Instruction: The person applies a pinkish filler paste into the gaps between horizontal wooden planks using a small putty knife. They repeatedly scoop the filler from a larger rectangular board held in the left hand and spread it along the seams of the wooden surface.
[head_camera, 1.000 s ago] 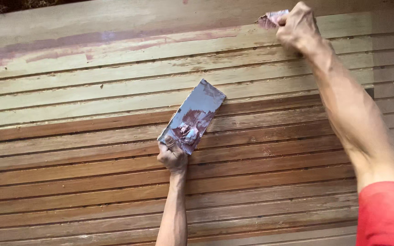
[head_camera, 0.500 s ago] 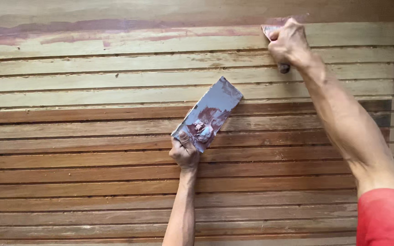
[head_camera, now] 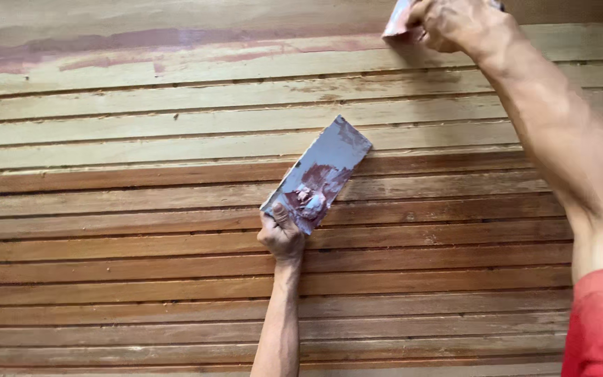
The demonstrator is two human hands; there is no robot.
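Up top, right hand grips a scraper against slats; left hand pinches putty board.

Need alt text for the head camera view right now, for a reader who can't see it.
The right hand presses a small putty scraper against the top of a slatted wooden panel, beside a reddish filler streak. The left hand grips a flat grey board smeared with reddish-brown filler, held in front of the panel's middle.

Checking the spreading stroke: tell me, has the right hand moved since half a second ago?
Yes. The right hand with its putty knife moved up, above the reddish filler streak.
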